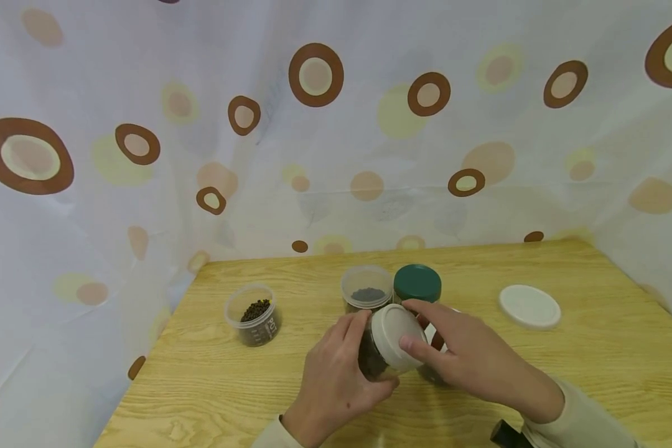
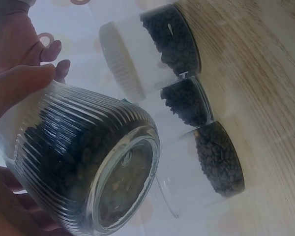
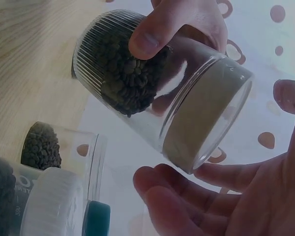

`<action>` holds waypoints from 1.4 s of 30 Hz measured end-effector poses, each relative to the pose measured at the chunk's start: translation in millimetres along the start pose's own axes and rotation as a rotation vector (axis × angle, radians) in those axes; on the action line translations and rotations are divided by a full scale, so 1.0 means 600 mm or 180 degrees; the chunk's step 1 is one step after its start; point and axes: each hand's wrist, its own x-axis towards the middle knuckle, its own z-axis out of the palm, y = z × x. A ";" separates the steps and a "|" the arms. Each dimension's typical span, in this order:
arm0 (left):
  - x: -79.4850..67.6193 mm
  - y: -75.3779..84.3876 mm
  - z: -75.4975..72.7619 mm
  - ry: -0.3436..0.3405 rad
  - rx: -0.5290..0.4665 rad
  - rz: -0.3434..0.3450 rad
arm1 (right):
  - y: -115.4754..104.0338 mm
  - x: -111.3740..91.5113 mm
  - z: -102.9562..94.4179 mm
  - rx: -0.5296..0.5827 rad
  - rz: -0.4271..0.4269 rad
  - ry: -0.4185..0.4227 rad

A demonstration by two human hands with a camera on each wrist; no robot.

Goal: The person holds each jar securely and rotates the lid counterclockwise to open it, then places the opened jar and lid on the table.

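A clear ribbed jar [image 2: 78,147] with a cream lid [image 1: 399,336] is partly filled with dark pellets [image 3: 125,73]. My left hand [image 1: 338,367] grips the jar by its side and holds it tilted above the table, thumb against the glass. At the lid is my right hand [image 1: 473,354], its fingers loosely spread around the rim. In the right wrist view its fingertips [image 3: 152,179] are right at the lid's lower edge, while the thumb [image 3: 287,96] stands apart from it. The lid sits on the jar's mouth.
An uncovered tub [image 1: 252,317] of dark pellets stands at left. Behind the hands are another uncovered tub [image 1: 366,286] and a green-lidded container [image 1: 417,283]. A white-lidded jar [image 3: 54,201] is partly hidden by my right hand in the head view. A loose white lid [image 1: 529,306] lies at right.
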 end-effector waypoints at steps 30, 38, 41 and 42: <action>-0.006 -0.008 0.008 0.0073 0.0150 0.0192 | 0.012 0.002 0.018 -0.0246 -0.0788 -0.0110; -0.005 -0.008 0.007 0.0093 0.0198 0.0174 | 0.019 0.001 0.025 -0.0463 -0.0994 0.0364; -0.004 -0.008 0.006 0.0102 0.0193 0.0134 | 0.018 0.002 0.023 -0.0309 -0.0870 0.0525; -0.004 -0.008 0.006 0.0101 0.0194 0.0120 | 0.018 0.002 0.022 -0.0249 -0.0808 0.0556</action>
